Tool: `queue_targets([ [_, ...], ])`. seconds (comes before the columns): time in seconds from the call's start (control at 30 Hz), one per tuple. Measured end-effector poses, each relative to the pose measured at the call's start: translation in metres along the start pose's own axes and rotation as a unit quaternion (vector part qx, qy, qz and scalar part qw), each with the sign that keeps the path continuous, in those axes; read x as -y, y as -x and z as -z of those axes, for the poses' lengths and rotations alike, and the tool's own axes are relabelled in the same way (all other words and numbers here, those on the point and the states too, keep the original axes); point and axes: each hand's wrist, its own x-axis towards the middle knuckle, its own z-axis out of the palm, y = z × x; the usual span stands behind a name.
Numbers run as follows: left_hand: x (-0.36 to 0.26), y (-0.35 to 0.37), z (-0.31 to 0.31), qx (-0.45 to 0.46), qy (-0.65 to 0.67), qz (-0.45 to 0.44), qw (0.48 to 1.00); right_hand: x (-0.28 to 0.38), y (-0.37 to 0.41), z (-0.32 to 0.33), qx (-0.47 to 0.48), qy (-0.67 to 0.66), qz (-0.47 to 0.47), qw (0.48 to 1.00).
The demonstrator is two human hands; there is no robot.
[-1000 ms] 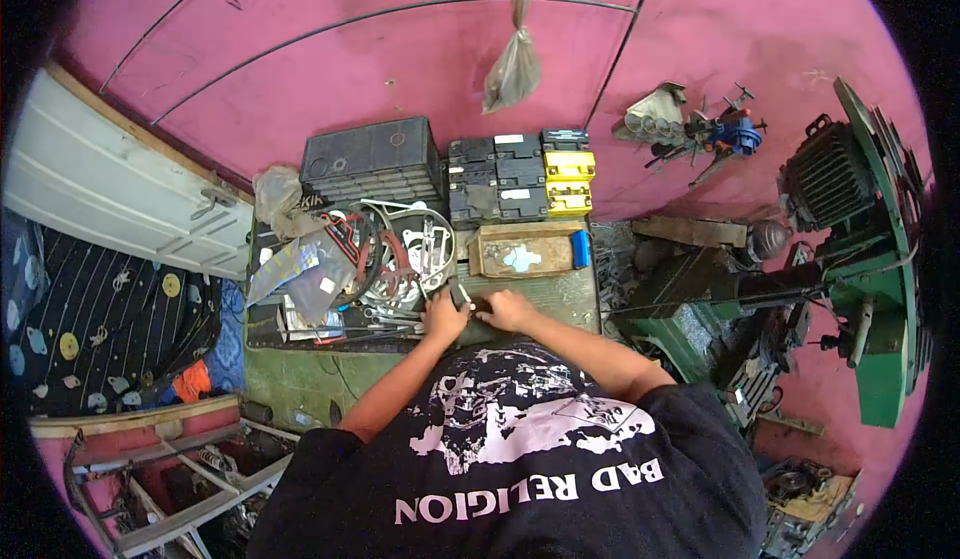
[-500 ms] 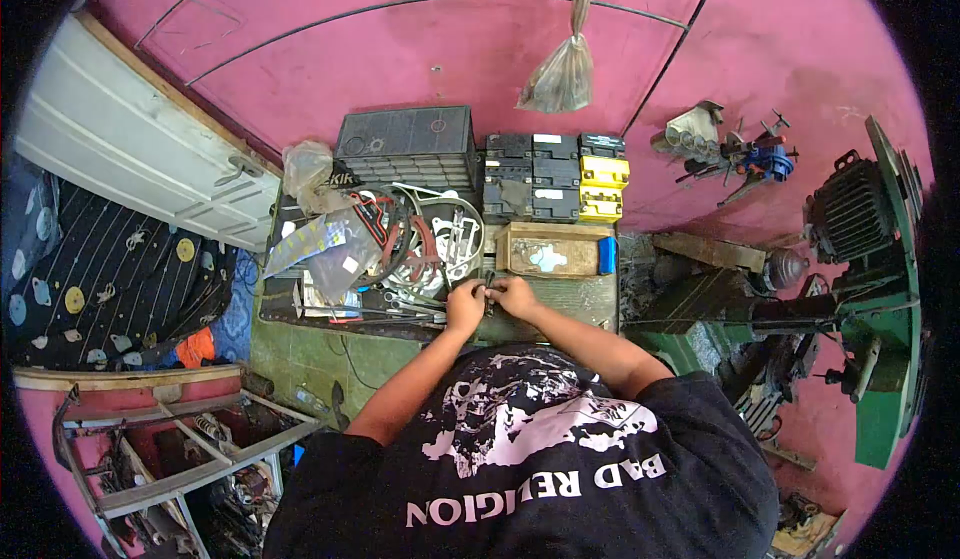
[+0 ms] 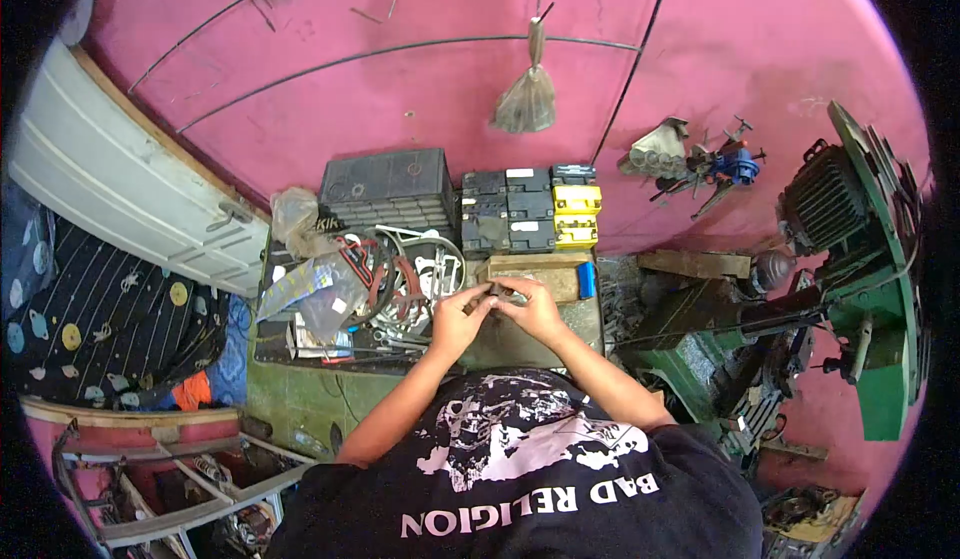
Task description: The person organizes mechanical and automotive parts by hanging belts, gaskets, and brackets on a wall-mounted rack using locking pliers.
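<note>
My left hand [image 3: 457, 325] and my right hand [image 3: 536, 311] meet above the front of the workbench. Pinched between their fingertips is a small dark part [image 3: 497, 292], too small and covered to identify. Just beyond the fingers lies a shallow wooden tray [image 3: 500, 261], with a blue item [image 3: 586, 281] at its right end. Left of my left hand are gaskets [image 3: 437, 269], a red-and-black packet [image 3: 357, 264] and several spanners [image 3: 398, 339].
Stacked batteries [image 3: 508, 204] and a dark ribbed case [image 3: 385, 184] stand along the wall. A plastic bag [image 3: 526, 102] hangs above. To the right is a green machine [image 3: 870, 359] with a motor [image 3: 825, 199]. A white door [image 3: 140, 174] stands at left.
Both hands have come up off the bench with the small part, closer to the camera. The view has tilted up slightly, so the bench and wall sit lower.
</note>
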Motion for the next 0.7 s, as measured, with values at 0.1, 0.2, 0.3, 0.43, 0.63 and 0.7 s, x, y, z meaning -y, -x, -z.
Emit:
queue_targets([
  [0.1, -0.027, -0.024, 0.007, -0.005, -0.005, -0.063, 0.998, 0.034, -0.014, 0.024, -0.025, 0.002, 0.038, 0.999],
  [0.2, -0.072, -0.047, 0.02, -0.018, -0.069, -0.152, 0.986, 0.03, -0.027, 0.036, -0.067, -0.084, 0.046, 0.993],
  [0.3, -0.109, -0.072, 0.031, -0.007, -0.037, -0.161, 0.986, 0.061, -0.049, 0.073, -0.043, -0.127, 0.06, 0.989],
  [0.43, -0.147, -0.125, 0.05, 0.041, 0.024, -0.225, 0.973, 0.104, -0.088, 0.128, -0.092, -0.05, 0.078, 0.991],
  [0.63, -0.248, -0.221, 0.068, 0.01, 0.12, -0.314, 0.942, 0.19, -0.17, 0.202, -0.186, -0.004, 0.176, 0.967],
  [0.7, -0.271, -0.248, 0.068, 0.01, 0.109, -0.339, 0.934, 0.208, -0.194, 0.216, -0.215, -0.003, 0.21, 0.954],
])
